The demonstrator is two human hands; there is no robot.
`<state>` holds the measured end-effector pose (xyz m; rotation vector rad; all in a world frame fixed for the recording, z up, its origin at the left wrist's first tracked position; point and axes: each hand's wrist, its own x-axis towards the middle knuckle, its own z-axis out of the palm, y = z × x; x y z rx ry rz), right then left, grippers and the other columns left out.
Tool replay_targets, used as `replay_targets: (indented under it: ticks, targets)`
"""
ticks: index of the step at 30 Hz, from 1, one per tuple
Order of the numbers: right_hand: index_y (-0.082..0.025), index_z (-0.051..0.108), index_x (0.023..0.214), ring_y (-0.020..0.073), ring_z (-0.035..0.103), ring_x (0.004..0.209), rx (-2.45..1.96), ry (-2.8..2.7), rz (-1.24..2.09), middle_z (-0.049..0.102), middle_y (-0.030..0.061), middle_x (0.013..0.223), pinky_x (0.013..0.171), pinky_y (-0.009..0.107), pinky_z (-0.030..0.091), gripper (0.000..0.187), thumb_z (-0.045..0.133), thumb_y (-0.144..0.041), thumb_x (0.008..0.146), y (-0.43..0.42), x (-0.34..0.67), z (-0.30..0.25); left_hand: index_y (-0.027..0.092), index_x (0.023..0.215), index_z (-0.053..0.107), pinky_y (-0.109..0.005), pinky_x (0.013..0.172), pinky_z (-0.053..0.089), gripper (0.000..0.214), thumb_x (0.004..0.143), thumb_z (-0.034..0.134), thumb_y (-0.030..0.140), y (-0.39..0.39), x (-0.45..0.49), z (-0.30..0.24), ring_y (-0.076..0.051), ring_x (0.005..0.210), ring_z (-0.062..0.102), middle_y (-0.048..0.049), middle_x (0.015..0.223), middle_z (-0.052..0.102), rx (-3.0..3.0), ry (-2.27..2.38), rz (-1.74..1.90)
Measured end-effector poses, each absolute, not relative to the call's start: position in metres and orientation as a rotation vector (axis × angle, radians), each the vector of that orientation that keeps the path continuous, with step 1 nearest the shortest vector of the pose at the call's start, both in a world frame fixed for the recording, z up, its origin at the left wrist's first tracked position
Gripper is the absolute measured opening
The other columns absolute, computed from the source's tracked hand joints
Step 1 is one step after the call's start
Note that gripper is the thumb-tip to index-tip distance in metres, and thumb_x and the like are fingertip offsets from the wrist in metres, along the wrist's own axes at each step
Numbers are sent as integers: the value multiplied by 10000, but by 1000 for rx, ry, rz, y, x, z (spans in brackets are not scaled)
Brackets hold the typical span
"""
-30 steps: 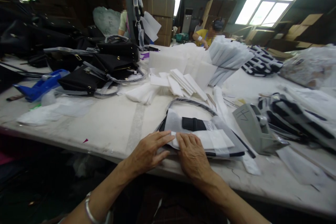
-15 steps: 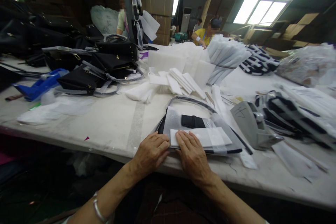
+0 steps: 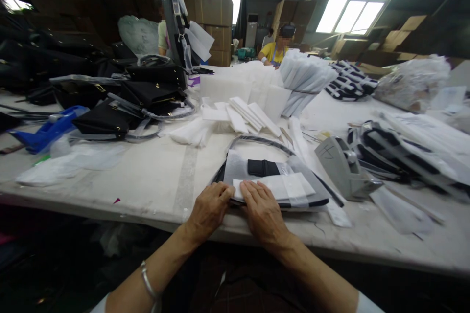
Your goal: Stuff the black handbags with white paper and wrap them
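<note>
A black handbag lies flat before me, mostly covered by a whitish wrapping sheet. Its plastic-wrapped handle arches away from me. On the sheet rest a small black flap-like piece and a folded white foam strip with clear tape across its right part. My left hand is closed at the bag's near left corner, fingers curled and thumb against them on the edge. Flat on the left end of the strip lies my right hand, its fingers stretched out.
To the right stands a grey tape dispenser. White foam strips are piled behind the bag, and black handbags crowd the left beside a blue tape dispenser. A person in yellow works across the table.
My left fingers have curled in at the bag's corner, where they were straighter before. My right hand stays pressed on the foam strip. The whole view has shifted slightly.
</note>
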<state>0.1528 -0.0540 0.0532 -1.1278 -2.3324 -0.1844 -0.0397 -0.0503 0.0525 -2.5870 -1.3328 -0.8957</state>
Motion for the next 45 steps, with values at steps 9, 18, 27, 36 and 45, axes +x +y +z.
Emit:
replay_targets:
  ticks: [9,18,27,36,45]
  targets:
    - [-65,556,1311,258,532,1266,-1097,-2270,-256,620,166,1316,1111,458,411,417,414,-88,920,-58,152,48,170,1445,417,-391,1050,440,472,977,377,121,-65,-48,53,-216,1187,579,-96,1313,631,-2529,-1001,-739]
    - [-93,550,1325,252,526,1282,-1080,-2266,-232,621,166,1315,1113,466,426,424,469,-120,909,-56,156,46,158,1256,566,-443,911,501,368,930,413,86,-60,-37,61,-298,1178,601,-124,1342,606,-2462,-999,-421]
    - [-153,524,1359,303,517,1287,-1209,-2484,-75,598,140,1358,1145,567,314,516,651,-288,877,-59,162,79,188,1198,562,-383,859,541,333,869,586,138,-45,-35,71,-245,1030,663,-104,1201,676,-2652,-1079,-508]
    - [-102,330,1496,389,501,1272,-1642,-2606,137,531,244,1380,1071,521,365,1231,911,-481,480,-15,272,129,151,1226,555,-445,935,513,299,949,445,125,-47,-36,46,-270,1103,640,-121,1259,654,-2488,-1035,-610]
    - [-111,368,1474,362,566,1028,-1819,-2491,-150,635,166,1109,927,466,416,1149,884,-492,520,-28,264,103,232,1455,398,-376,938,538,530,954,363,65,-49,-35,51,-225,1120,648,-150,1411,543,-2475,-1052,-615]
